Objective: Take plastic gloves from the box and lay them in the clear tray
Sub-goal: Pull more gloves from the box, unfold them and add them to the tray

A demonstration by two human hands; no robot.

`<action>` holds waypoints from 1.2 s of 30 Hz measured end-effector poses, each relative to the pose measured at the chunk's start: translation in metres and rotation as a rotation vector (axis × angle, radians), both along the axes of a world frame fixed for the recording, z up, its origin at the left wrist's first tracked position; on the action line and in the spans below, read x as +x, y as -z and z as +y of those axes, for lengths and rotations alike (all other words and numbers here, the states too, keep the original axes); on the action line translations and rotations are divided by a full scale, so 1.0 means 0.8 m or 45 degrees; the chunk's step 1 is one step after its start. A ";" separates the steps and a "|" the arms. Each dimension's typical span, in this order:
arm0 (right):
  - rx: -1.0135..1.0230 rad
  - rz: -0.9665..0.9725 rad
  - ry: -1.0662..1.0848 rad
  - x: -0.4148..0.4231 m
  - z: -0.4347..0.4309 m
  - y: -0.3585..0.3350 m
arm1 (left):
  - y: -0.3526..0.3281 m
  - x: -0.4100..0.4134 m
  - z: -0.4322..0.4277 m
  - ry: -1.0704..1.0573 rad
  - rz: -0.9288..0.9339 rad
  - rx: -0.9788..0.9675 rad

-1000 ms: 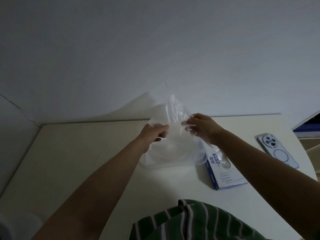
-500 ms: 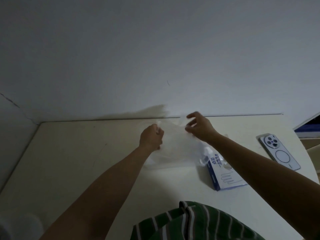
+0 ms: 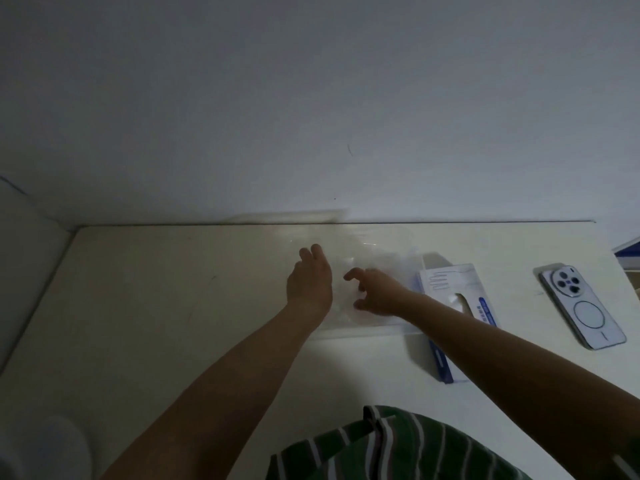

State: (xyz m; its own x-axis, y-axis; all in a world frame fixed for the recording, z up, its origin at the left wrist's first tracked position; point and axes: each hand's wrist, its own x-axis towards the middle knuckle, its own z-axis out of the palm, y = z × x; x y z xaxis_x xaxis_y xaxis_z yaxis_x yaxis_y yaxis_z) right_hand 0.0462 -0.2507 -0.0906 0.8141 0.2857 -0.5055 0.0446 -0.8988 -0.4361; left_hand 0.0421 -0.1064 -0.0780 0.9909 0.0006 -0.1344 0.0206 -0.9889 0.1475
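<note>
You're on the laying step: thin clear plastic glove [image 3: 374, 256] down in the clear plastic tray [image 3: 363, 330]. Left hand [image 3: 310, 284] flat, right hand [image 3: 375, 294] loosely spread, both gripping nothing. Next, probably pinch another from the white-and-blue cardboard box [image 3: 446, 282].

Single head-worn wide-angle view, forward and down over a pale table [image 3: 138, 323], wall [image 3: 311, 98] close behind.

I see a smooth, matt table [image 3: 156, 289]. The tray [image 3: 360, 330] is thin clear plastic; the glove [image 3: 381, 261] in it is filmy, faintly shiny plastic. The box [image 3: 446, 282] looks like coated card, the phone [image 3: 585, 306] back is glossy, and the shirt [image 3: 398, 448] is striped cloth.
</note>
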 end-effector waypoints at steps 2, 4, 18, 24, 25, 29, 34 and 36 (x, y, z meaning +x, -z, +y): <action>-0.027 0.062 -0.008 0.003 0.006 0.010 | 0.004 0.004 0.000 0.225 -0.223 0.186; -0.060 0.091 -0.032 0.005 0.009 0.016 | 0.004 0.009 -0.003 0.459 -0.382 0.222; -0.330 0.171 -0.038 0.006 -0.006 0.040 | 0.085 0.027 0.004 0.276 0.740 0.117; -0.263 0.158 0.001 0.003 -0.006 0.026 | 0.094 0.024 0.003 0.314 0.720 0.176; -0.247 0.175 0.003 0.003 -0.008 0.018 | 0.083 0.020 0.001 0.296 0.717 0.135; 0.042 -0.047 0.004 0.003 -0.024 -0.026 | 0.027 0.010 -0.007 0.152 0.504 0.000; 0.503 -0.525 0.345 -0.007 -0.082 -0.079 | -0.028 0.008 -0.053 0.090 -0.027 -0.178; 0.510 -0.550 0.517 -0.015 -0.118 -0.081 | -0.044 0.006 -0.084 0.141 -0.128 -0.314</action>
